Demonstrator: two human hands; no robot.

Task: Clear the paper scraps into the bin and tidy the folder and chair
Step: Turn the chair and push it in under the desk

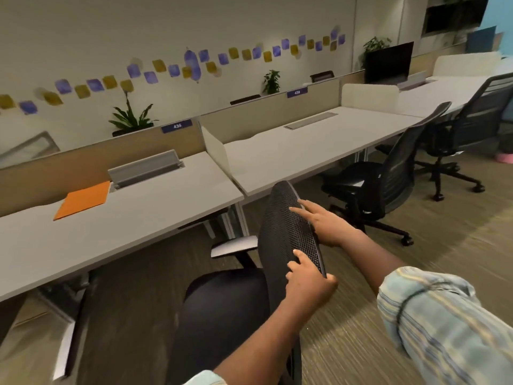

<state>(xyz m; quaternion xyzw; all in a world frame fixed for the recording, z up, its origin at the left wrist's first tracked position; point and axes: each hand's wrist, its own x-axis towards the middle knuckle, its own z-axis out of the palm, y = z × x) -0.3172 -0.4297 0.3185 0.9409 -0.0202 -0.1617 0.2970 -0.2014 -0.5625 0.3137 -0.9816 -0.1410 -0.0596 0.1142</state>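
At six o'clock, my left hand [308, 284] grips the chair backrest [288, 234], right hand [324, 223] splayed open on it; next I'd push it toward the desk [138, 218].

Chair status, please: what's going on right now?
Both hands on chair backrest: left hand gripping its edge, right hand fingers loose. Folder flat on desk. No scraps visible. Path under desk open.
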